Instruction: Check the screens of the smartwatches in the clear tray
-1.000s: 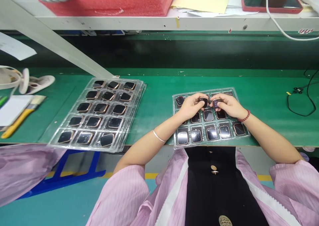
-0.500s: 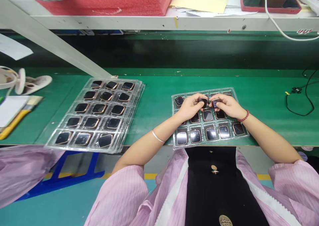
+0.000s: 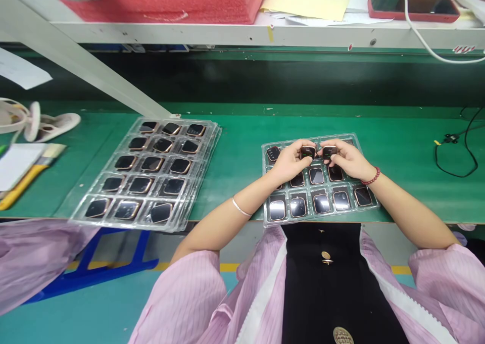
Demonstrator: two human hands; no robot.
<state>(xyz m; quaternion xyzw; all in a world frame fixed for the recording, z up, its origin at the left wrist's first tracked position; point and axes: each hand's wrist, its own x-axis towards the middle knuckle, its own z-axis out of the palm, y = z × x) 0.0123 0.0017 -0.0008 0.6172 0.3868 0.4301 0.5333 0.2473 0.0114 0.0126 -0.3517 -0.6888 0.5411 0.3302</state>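
Observation:
My left hand (image 3: 292,160) grips a smartwatch (image 3: 307,152) without a strap, its thumb on the dark screen. In my right hand (image 3: 347,159) is a second strapless smartwatch (image 3: 329,153), held by the edges with its screen facing up. The two watches are side by side, a small gap apart, over the back part of a clear plastic tray (image 3: 267,222). Several more watch bodies, such as a watch body (image 3: 321,203) in the front row, lie in the tray's compartments. My hands hide part of the back rows.
A stack of clear trays (image 3: 178,223) with several watches stands to the left. Beyond it are a yellow-handled brush (image 3: 28,180) and white sandals (image 3: 56,126). A black cable (image 3: 450,175) lies at the right. A shelf edge (image 3: 212,35) crosses above, holding a red foam box (image 3: 197,4).
Both watches have tilted slightly in my fingers, and the lit display on the right one now looks mostly dark. My hands stay over the same part of the tray.

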